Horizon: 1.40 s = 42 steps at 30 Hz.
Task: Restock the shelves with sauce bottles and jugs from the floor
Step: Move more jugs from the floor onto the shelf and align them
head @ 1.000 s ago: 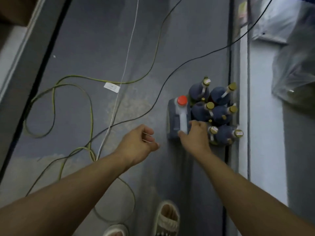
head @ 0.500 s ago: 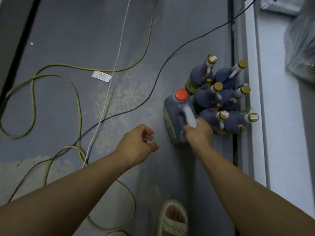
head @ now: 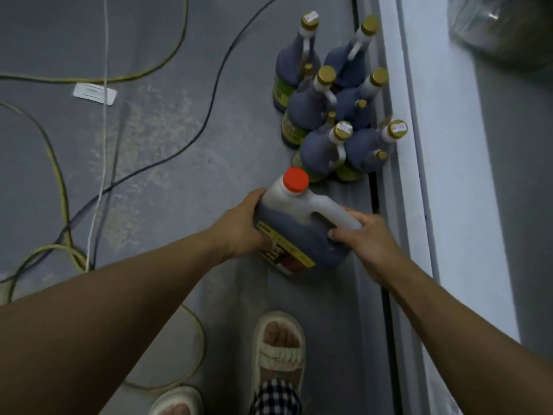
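A dark sauce jug (head: 302, 232) with a red cap, a pale handle and a yellow-edged label is tilted and raised off the grey floor. My right hand (head: 363, 239) grips its handle. My left hand (head: 242, 227) cups the jug's left side, fingers curled round its shoulder. Just beyond the jug, several dark sauce bottles (head: 335, 109) with gold caps stand in a tight group on the floor beside the white shelf base (head: 419, 145).
Yellow cables (head: 57, 175), a black cable (head: 215, 85) and a white cord (head: 103, 124) with a paper tag (head: 94, 94) trail across the floor on the left. My sandalled feet (head: 278, 348) stand below the jug. A plastic bag (head: 502, 28) lies at the upper right.
My right hand has lifted the jug by its handle away from the bottles and toward me. My left hand has moved right and taken hold of the jug's side.
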Available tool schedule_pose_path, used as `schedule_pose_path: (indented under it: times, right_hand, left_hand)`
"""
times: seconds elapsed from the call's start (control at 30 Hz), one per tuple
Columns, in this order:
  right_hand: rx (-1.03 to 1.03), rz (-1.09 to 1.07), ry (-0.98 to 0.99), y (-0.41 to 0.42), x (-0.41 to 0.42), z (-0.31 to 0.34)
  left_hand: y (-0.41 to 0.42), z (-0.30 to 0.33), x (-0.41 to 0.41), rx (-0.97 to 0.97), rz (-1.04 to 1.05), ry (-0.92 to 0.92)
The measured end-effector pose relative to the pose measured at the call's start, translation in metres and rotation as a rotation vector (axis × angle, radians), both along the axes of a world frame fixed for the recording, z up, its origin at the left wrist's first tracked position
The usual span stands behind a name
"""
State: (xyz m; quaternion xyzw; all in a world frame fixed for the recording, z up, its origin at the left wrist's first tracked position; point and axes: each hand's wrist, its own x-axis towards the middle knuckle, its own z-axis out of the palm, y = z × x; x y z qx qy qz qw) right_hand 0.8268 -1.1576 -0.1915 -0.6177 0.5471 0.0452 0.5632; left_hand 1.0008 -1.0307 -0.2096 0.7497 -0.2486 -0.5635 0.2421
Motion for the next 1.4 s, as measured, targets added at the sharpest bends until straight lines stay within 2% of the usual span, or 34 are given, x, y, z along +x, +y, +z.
schedule_pose_path:
  times: [0.1, 0.2, 0.33, 0.5, 0.63, 0.77, 1.07, 1.4]
  right_hand:
    - [-0.041, 0.006, -0.083, -0.015, -0.007, -0.009]
    - [-0.081, 0.047, -0.155, -0.022, -0.015, -0.019]
    - [-0.342, 0.048, -0.123, -0.021, -0.016, -0.038]
    - [-0.422, -0.31, -0.089, -0.017, 0.006, -0.055]
    - [-0.482, -0.265, -0.01, -0.026, 0.017, -0.052]
    - [-0.44, -0.25, 0.012, -0.02, 0.015, -0.03]
    - [-0.499, -0.196, 0.005, -0.003, 0.025, 0.118]
    - [-0.664, -0.181, -0.069, 0.008, 0.045, 0.355]
  left_hand:
    - [-0.019, -0.023, 0.012, -0.033, -0.026, 0.08]
    - [-0.039, -0.039, 0.022, -0.027, -0.123, 0.24]
    - [-0.059, -0.051, 0.03, -0.008, -0.154, 0.364]
    - [-0.068, -0.055, 0.032, 0.038, -0.124, 0.342]
    - [-0.053, -0.051, 0.024, 0.039, -0.011, 0.298]
    - [-0.031, -0.024, 0.016, 0.046, 0.078, 0.287]
    - [-0.002, 0.116, 0.016, 0.011, 0.118, 0.274]
    - [0.007, 0.338, 0.037, -0.154, 0.086, 0.239]
